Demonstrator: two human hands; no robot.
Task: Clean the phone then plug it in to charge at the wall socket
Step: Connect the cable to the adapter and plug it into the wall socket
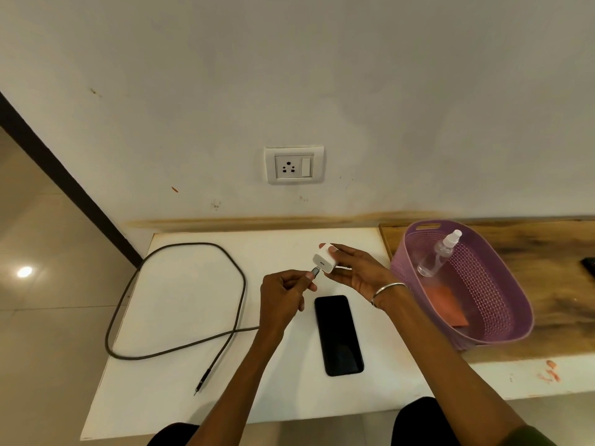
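A black phone (338, 334) lies screen up on the white table (180, 397), just below my hands. My right hand (357, 272) holds a white charger adapter (325, 260) above the table. My left hand (285, 297) pinches one plug end of the dark braided cable (175, 347), its tip touching the adapter's port. The cable loops across the left of the table and its other plug lies free near the front left. The white wall socket (293, 164), with a switch beside it, is on the wall straight ahead.
A purple plastic basket (502, 329) stands to the right on a wooden surface, holding a clear spray bottle (439, 252) and an orange cloth (446, 304). A dark object (589, 265) sits at the far right edge. Tiled floor lies to the left.
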